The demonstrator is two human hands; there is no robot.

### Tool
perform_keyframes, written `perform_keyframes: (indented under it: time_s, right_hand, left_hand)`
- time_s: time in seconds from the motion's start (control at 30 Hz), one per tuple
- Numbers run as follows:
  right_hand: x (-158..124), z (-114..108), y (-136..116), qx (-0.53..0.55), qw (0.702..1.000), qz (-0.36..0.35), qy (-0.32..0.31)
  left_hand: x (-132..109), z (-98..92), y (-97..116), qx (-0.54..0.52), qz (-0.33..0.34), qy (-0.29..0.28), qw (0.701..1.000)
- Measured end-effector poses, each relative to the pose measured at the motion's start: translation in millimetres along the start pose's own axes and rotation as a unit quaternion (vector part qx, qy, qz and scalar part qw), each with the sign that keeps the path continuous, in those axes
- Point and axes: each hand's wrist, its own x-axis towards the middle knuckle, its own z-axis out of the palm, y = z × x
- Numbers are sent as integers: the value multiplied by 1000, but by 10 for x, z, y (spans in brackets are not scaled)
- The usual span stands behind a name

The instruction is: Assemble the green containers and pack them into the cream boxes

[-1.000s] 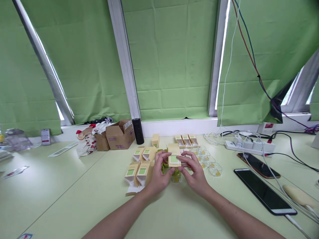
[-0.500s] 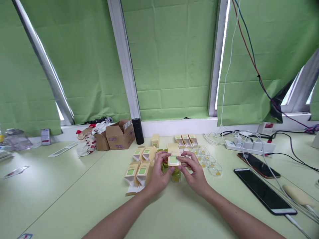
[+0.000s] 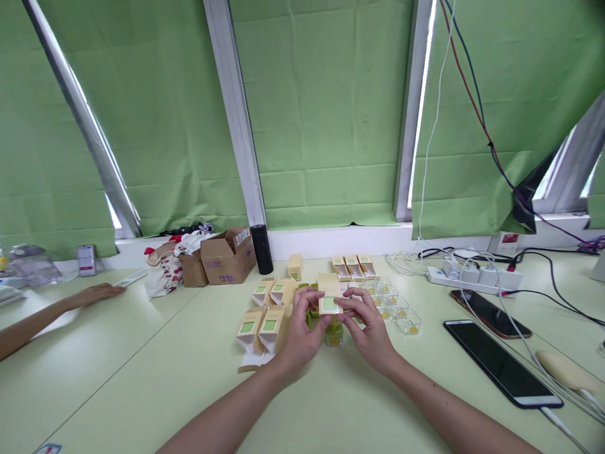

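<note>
Between my two hands is a small cream cardboard box (image 3: 329, 288) with a pale green panel facing me. My left hand (image 3: 305, 325) grips its left side, and my right hand (image 3: 371, 325) has its fingers and thumb on the right side. Just below the box, a small clear container with a green item (image 3: 334, 335) stands on the table. More green items (image 3: 301, 287) show partly behind my left fingers. Several cream boxes (image 3: 269, 326) with open flaps stand left of my left hand. Clear plastic cups (image 3: 408, 321) with yellow bits are grouped right of my right hand.
Three open boxes (image 3: 354, 268) and one more box (image 3: 295, 267) stand farther back. Behind are a brown carton (image 3: 229, 257) and a black cylinder (image 3: 261, 249). Phones (image 3: 503, 362), cables and a power strip (image 3: 472, 280) lie right. Another person's hand (image 3: 99, 294) rests at far left.
Another person's arm has come in from the left, its hand now on the white strip there. My hands and the box look unmoved.
</note>
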Motion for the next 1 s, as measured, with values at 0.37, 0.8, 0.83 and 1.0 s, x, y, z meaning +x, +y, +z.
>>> perform_keyframes:
  time_s: [0.37,0.8,0.83,1.0]
  right_hand:
    - [-8,-20,-50,-52,998,16,-38]
    - [-45,-25,-86,-98,992,-29,-71]
    - [-44,-27,-99,-103,991,-38,-76]
    - [-36,-38,-129,-127,984,-83,-91]
  left_hand:
    - [-9,-46,61,56,15,-13,998]
    - [-7,-52,31,78,-14,30,996]
    - [-3,-51,13,75,-19,36,996]
    - [23,-60,-54,66,-41,52,996]
